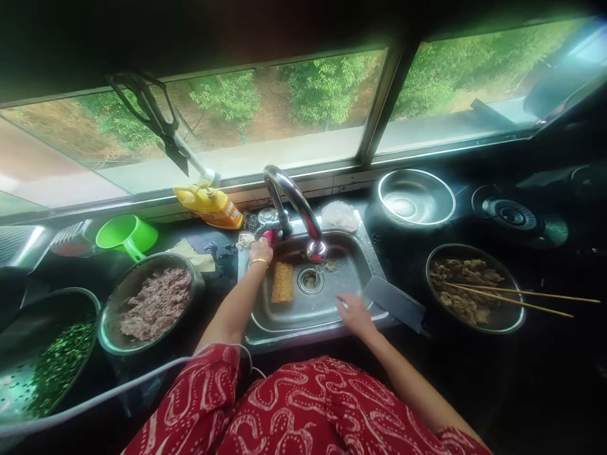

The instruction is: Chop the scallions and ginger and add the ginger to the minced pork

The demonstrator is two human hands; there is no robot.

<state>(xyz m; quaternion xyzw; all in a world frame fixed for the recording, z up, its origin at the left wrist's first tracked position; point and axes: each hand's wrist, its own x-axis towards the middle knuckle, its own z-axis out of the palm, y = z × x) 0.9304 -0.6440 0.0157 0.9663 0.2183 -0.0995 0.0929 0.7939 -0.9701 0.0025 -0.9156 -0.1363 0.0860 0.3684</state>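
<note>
My left hand, a gold bangle at its wrist, reaches to the base of the chrome faucet. Its fingers are closed at the faucet handle, beside a small pink piece; the exact grip is partly hidden. Over the near right part of the steel sink is my right hand, fingers apart and holding nothing. A tan, rough-textured sponge-like block lies in the basin left of the drain. Right of my right hand, a cleaver rests across the sink's edge.
On the left stand a bowl of minced meat, a pan of chopped greens, a green dipper and a yellow bottle. Rightward are a steel colander, a bowl of cooked pieces with chopsticks, and a stove burner.
</note>
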